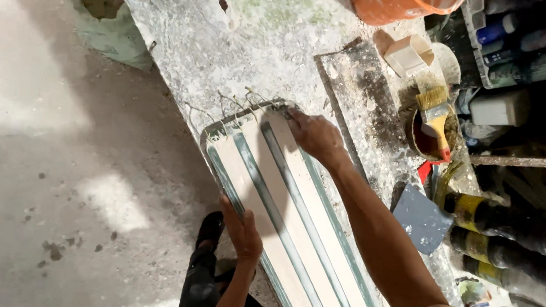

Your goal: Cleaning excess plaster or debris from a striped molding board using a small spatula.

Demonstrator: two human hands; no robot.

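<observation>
On the bench, right hand point(313, 136) pressed flat atop the ribbed mould point(286, 195); left hand point(242, 230) gripped its edge, mid-seating; steady pressure likely needed next.

Long white mould point(287, 213) with grey-green ribs lies flat along the workbench edge

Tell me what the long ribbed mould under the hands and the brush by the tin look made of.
Ribbed mould: probably metal channels, grey-green and dull, filled with smooth off-white strips, likely plaster; fibres stick out at its far end. The left hand grips its edge and the right hand presses its top. Brush: yellow handle, perhaps plastic or painted wood, pale bristles.
</observation>
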